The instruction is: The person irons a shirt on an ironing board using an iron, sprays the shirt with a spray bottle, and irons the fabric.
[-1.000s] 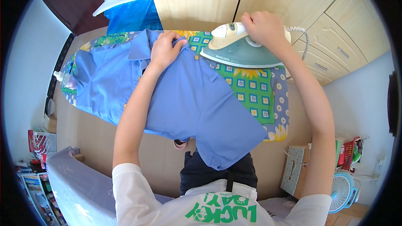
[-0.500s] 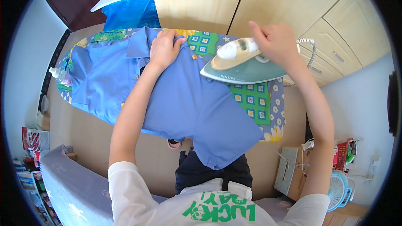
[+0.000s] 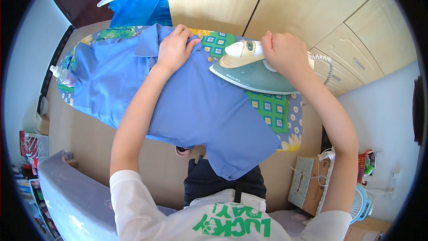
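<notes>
A blue short-sleeved shirt (image 3: 187, 102) with yellow buttons lies spread over the ironing board, one part hanging over the near edge. My left hand (image 3: 174, 50) is on its upper part beside the collar, fingers bent and gripping the cloth near the far edge. My right hand (image 3: 285, 56) is wrapped round the handle of a green and white Philips steam iron (image 3: 254, 76). The iron's tip points left, close to a yellow button and over the shirt's edge. Whether its soleplate fully touches the cloth is hard to tell.
The patterned ironing board (image 3: 292, 116) runs left to right. A clear spray bottle (image 3: 62, 75) lies at its left end. Pale wooden cabinets (image 3: 214, 4) stand behind, and the iron's coiled cord (image 3: 327, 64) trails right. A blue fan (image 3: 360, 203) stands at lower right.
The iron has moved slightly down and to the left. My right thumb, raised before, now lies closer to the handle. My left hand stays at about the same spot on the shirt.
</notes>
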A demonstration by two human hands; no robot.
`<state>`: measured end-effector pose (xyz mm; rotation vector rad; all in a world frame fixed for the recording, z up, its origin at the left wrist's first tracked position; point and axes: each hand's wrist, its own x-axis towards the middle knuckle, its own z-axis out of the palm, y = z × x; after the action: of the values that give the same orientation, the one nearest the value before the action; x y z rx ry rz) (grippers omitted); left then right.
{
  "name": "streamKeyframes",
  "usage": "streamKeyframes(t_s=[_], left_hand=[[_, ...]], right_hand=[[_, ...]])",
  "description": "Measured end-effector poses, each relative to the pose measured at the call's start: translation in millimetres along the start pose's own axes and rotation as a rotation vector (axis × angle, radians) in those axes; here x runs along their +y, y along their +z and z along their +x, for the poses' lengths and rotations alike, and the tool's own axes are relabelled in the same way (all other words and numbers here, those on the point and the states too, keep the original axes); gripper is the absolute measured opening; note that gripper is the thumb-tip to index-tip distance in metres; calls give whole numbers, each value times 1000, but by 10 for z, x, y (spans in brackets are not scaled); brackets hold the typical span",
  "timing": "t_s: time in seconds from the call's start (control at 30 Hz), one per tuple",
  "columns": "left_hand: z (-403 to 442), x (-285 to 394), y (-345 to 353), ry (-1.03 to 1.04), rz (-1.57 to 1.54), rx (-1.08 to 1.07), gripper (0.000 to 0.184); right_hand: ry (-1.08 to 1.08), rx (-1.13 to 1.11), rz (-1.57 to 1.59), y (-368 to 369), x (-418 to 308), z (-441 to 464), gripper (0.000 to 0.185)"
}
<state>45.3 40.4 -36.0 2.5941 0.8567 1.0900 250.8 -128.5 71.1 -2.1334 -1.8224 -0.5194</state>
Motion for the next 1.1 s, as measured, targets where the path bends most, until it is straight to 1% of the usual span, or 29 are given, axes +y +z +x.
streamKeyframes(t_s=[0.1, 0.33, 0.43, 0.5, 0.6, 0.63, 0.7, 0.73, 0.8, 0.83, 0.9, 0.93, 1.0, 1.1], left_hand=[[-13, 37, -40, 4, 71, -10, 25], [-20, -24, -31, 37, 128, -2, 26], [-8, -24, -40, 9, 141, -50, 27], [-7, -32, -29, -25, 144, -75, 27], [-2, -44, -21, -31, 125, -84, 27], [-5, -42, -21, -33, 124, -77, 27], [-18, -31, -16, -33, 89, -63, 26], [-25, -32, -18, -41, 90, -54, 26], [-22, -43, -8, -34, 51, -58, 25], [-18, -42, -3, -28, 39, -39, 24], [-10, -39, -17, -44, 41, -60, 23], [-11, -41, -22, -50, 40, -81, 23], [-14, -41, -11, -63, 28, -81, 23], [3, -26, -20, -76, 12, -75, 24]], right_hand=[[38, 43, -17, 25, -1, -4, 48], [89, 41, -72, 71, 73, 31, 49], [71, 32, -55, 70, 97, 19, 50], [129, -44, -48, 41, 93, 15, 51], [145, -84, -20, 5, 128, 30, 52], [140, -81, -24, -2, 160, 42, 52], [218, -26, 68, -21, 252, 84, 54], [206, -25, 66, -66, 309, 110, 54], [296, -166, 177, -170, 387, 179, 61], [286, -168, 179, -257, 328, 213, 61], [332, -432, 368, -472, 198, 189, 57], [328, -440, 371, -509, 154, 183, 57], [158, -549, 316, -567, 94, 173, 51], [94, -573, 262, -627, 5, 164, 51]])
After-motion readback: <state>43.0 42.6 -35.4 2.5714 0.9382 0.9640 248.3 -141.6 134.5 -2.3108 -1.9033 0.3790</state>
